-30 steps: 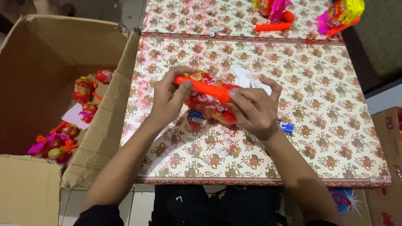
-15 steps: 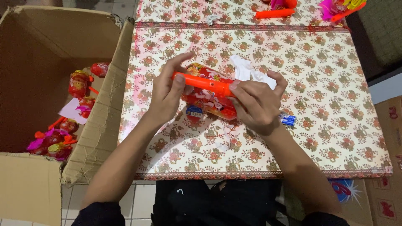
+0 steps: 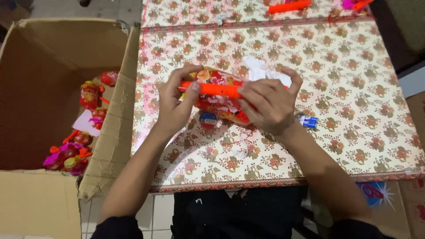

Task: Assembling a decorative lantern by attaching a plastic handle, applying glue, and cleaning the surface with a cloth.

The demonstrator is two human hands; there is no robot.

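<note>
My left hand and my right hand both grip a red-orange stick lying across a shiny red floral-wrapped bundle, held just above the floral-patterned table. White crumpled paper pokes out behind my right hand. A small round blue-and-red sticker disc lies under the bundle. A small blue-and-white piece rests on the table beside my right wrist.
A large open cardboard box stands at the left, with several red and pink wrapped items inside. Another orange stick lies at the table's far edge. A carton sits at the lower right.
The view has shifted slightly. Both hands keep the stick and bundle, pressed a little closer together; my left thumb now lies on the stick's end.
</note>
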